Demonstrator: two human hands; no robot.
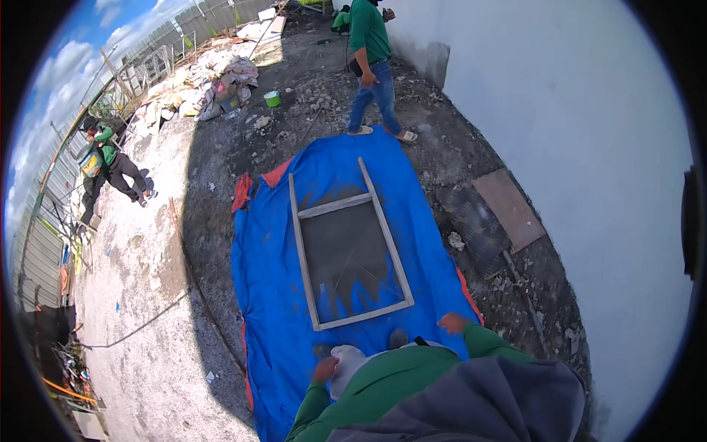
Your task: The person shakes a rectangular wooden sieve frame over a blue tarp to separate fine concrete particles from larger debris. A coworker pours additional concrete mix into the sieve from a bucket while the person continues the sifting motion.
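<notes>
On the ground before me a blue tarpaulin (276,265) is spread out, its edges showing red in places. A wooden frame with mesh (356,319), seemingly a sieve screen, lies on it, with dark fine material under the mesh. Two side rails run past the far crossbar like handles. My left hand (326,369) hangs beside my pale trouser leg, left of my body, and touches nothing that I can make out. My right hand (453,323) is held out over the tarpaulin's right part, nearer me than the frame; its fingers look curled, and no object shows in it.
A person in green and jeans (375,66) stands at the tarpaulin's far edge. Another person (113,160) carries a container at left. A white wall (552,110) runs along the right, with boards (508,210) near it. A green bucket (272,99) and sacks (226,91) stand beyond.
</notes>
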